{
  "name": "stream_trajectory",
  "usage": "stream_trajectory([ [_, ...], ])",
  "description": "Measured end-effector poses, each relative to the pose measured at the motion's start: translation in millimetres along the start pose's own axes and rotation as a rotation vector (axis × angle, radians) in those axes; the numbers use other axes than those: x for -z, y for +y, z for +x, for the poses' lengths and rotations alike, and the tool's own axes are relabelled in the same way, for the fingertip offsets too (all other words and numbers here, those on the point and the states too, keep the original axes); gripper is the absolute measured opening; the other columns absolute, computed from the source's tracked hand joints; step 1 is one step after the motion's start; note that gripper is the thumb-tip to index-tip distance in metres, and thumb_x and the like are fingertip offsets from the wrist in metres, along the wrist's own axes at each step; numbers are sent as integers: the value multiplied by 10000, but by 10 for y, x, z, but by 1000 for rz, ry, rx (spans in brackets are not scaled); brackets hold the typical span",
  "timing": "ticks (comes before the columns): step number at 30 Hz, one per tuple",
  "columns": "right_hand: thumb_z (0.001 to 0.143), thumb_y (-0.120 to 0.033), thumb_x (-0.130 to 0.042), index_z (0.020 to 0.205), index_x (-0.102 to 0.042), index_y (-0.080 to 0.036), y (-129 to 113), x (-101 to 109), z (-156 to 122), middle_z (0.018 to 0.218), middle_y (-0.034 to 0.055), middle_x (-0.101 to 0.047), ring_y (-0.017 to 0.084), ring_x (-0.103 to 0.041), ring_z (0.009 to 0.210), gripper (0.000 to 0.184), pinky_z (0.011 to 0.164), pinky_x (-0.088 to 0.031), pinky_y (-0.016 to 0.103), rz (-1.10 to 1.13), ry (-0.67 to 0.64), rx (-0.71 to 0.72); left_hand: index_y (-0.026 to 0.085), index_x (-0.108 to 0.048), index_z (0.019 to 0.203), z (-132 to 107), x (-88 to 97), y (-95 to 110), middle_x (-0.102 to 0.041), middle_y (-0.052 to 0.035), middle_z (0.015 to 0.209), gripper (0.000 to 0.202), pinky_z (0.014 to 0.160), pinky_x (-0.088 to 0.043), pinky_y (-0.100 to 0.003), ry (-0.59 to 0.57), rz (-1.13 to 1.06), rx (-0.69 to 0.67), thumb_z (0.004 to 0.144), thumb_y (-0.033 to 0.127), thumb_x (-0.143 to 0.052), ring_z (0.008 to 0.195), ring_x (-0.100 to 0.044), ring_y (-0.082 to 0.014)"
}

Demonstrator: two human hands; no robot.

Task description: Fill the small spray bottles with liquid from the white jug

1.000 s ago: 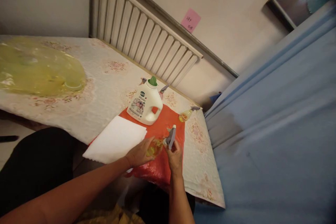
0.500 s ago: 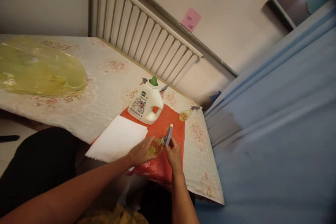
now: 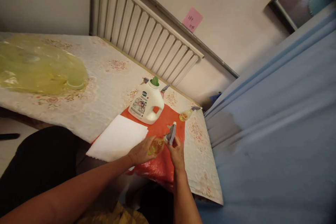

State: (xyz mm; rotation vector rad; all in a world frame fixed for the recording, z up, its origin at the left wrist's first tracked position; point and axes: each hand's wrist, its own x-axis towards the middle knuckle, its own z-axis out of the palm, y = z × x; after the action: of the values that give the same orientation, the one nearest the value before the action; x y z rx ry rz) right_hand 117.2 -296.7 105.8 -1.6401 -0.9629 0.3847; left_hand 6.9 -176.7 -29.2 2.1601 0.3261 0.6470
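My left hand (image 3: 143, 151) is wrapped round a small clear bottle (image 3: 156, 146) with yellow liquid in it, tilted above a red plastic sheet (image 3: 172, 112). At the bottle's neck, my right hand (image 3: 176, 152) grips a grey trigger spray head (image 3: 172, 134). Whether the head is fully off the neck I cannot tell. Behind my hands stands a white detergent jug (image 3: 140, 106) with a handle and a label. Something green, like a funnel or scoop (image 3: 154, 81), sits in its open mouth. A folded white cloth (image 3: 118, 138) lies left of my hands.
Another spray bottle (image 3: 186, 114) with yellow liquid stands at the right on the floral tablecloth (image 3: 105, 77). More grey spray heads (image 3: 165, 87) show behind the jug. A yellow plastic bag (image 3: 42, 66) lies far left. A radiator (image 3: 144, 28) backs the table; a blue curtain (image 3: 273, 119) hangs right.
My right hand and the spray head have shifted slightly right and up, away from the bottle body. My left hand keeps the bottle in nearly the same place.
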Motion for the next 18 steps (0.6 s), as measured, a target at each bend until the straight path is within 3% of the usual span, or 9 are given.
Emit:
stream_trajectory([
  [9,774,-273,-681,1036,-706,-210,202,-46,-32,1070,49,-734,218,-669,980,271,928,-506,361,3,-17,-38,214,-270,1504,-7,-8,-3,-495,-163,1461,916,1135,-393,-543,6,-9,-10,740,317,-765,1348,-493,-341],
  [18,745,-226,-674,930,-713,-223,110,-29,13,921,23,-740,213,-679,855,189,836,-527,338,-101,-58,-32,201,-280,1499,-6,-5,-15,-503,-173,1453,905,1139,-393,-543,11,-6,-34,748,330,-768,1347,-492,-354],
])
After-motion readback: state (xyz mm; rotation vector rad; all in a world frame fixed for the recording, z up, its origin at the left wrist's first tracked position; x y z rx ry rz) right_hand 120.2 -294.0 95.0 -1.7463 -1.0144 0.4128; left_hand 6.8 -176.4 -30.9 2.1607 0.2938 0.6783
